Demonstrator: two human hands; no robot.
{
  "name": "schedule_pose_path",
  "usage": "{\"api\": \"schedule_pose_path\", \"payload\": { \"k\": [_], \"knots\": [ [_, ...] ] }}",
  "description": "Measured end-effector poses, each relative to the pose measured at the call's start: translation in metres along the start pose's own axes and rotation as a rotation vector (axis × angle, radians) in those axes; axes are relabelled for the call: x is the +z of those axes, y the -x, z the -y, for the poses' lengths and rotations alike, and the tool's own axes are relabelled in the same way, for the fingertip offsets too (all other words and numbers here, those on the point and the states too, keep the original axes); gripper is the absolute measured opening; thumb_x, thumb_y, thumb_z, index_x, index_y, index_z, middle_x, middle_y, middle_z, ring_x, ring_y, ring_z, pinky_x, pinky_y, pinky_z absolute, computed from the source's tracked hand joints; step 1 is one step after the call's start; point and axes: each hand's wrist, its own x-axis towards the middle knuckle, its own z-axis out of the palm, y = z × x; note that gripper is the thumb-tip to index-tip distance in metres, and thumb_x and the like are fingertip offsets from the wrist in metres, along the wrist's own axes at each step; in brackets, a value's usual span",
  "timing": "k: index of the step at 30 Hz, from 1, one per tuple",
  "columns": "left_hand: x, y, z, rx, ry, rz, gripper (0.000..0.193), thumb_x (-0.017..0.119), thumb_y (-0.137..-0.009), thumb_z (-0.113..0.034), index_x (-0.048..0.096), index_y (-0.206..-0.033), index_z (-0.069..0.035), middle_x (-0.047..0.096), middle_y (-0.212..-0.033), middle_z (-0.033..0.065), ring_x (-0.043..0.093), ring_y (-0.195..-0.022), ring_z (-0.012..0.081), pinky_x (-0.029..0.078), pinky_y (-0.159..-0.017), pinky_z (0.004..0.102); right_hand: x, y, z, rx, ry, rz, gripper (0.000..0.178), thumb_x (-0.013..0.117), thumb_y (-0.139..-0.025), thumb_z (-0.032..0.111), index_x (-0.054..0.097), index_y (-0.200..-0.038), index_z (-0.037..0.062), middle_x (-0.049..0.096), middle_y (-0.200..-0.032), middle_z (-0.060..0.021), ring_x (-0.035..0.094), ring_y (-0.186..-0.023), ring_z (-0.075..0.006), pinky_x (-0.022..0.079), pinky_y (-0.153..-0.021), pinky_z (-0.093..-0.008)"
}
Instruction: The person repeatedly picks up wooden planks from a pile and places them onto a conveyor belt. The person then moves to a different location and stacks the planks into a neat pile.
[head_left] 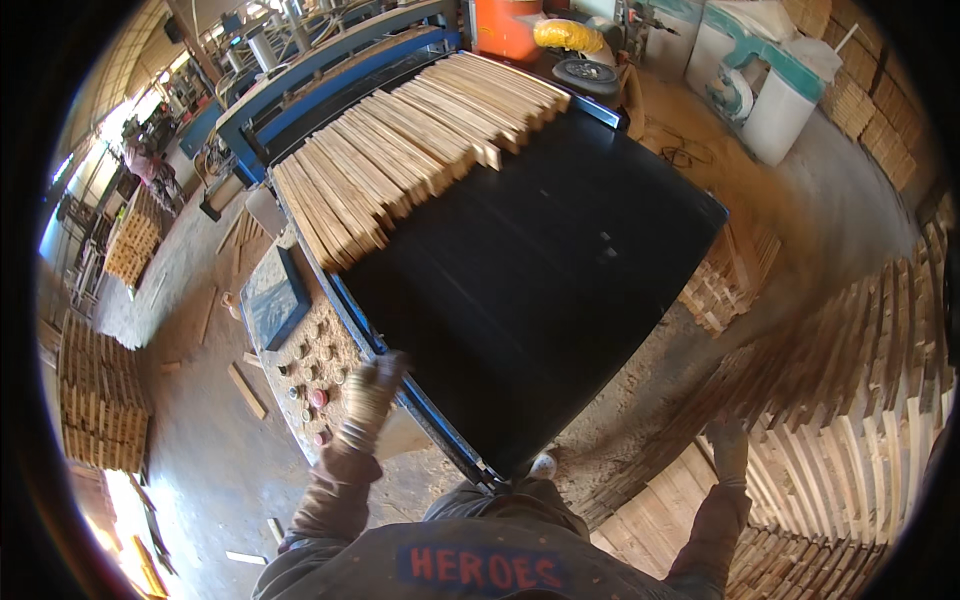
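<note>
My left hand (376,388), in a pale glove with darker fingers, is at the blue side rail (425,415) of a black conveyor belt (530,270). Blur hides how its fingers lie and whether they touch the rail. My right hand (730,448), also gloved, is out to the right, by a big stack of wooden slats (850,450). Its fingers are smeared, and I cannot make out anything in them. Across the far part of the belt lies a row of wooden strips (420,140), side by side with uneven near ends.
Left of the belt stands a dusty control panel (315,375) with several knobs and a dark screen (275,300). A blue machine frame (340,60) spans the far end. Stacked wood (100,395) stands at the left. White-and-green dust-collector drums (780,110) are at back right. A person (152,170) is far left.
</note>
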Motion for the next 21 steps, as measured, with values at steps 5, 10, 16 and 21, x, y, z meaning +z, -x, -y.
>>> {"api": "schedule_pose_path", "payload": {
  "k": [5, 10, 16, 21],
  "knots": [
    [0.124, 0.056, -0.017, -0.129, -0.344, 0.593, 0.021, 0.072, -0.1, -0.02, 0.073, -0.108, -0.001, 0.075, -0.099, 0.008, 0.07, -0.089, 0.015, 0.058, -0.077, 0.0296, 0.068, 0.053, -0.053, 0.162, -0.506, 0.101, 0.037, 0.069, -0.1, 0.025, 0.064, -0.122, -0.0048, 0.063, -0.088, -0.0027, 0.058, -0.08, -0.0129, 0.049, -0.071, -0.0296],
    [0.168, 0.081, 0.021, 0.038, -0.549, 1.379, 0.016, 0.069, -0.098, -0.019, 0.073, -0.103, -0.004, 0.071, -0.098, 0.0114, 0.068, -0.095, 0.0253, 0.054, -0.083, 0.0385, 0.121, 0.116, -0.035, 0.237, -0.323, 0.006, 0.057, 0.077, -0.093, 0.024, 0.058, -0.14, -0.0034, 0.07, -0.117, -0.011, 0.066, -0.105, -0.0174, 0.054, -0.091, -0.0324],
    [0.182, 0.125, 0.092, 0.323, -0.603, 1.829, 0.024, 0.07, -0.095, -0.024, 0.071, -0.11, -0.005, 0.07, -0.103, 0.0134, 0.067, -0.096, 0.0296, 0.054, -0.083, 0.039, 0.171, 0.29, -0.078, 0.536, -0.141, -0.202, 0.06, 0.076, -0.091, 0.033, 0.06, -0.14, 0.0027, 0.071, -0.123, -0.0214, 0.07, -0.11, -0.0307, 0.054, -0.096, -0.0384],
    [0.215, 0.203, 0.124, -0.069, -0.699, 1.966, 0.025, 0.07, -0.099, -0.023, 0.073, -0.108, 0.0, 0.072, -0.092, 0.0148, 0.068, -0.085, 0.0261, 0.054, -0.076, 0.0369, 0.189, 0.438, -0.144, 0.951, -0.383, -0.448, 0.059, 0.078, -0.094, 0.032, 0.06, -0.14, 0.0001, 0.072, -0.112, -0.0095, 0.064, -0.098, -0.0163, 0.052, -0.087, -0.0329]
  ]
}}
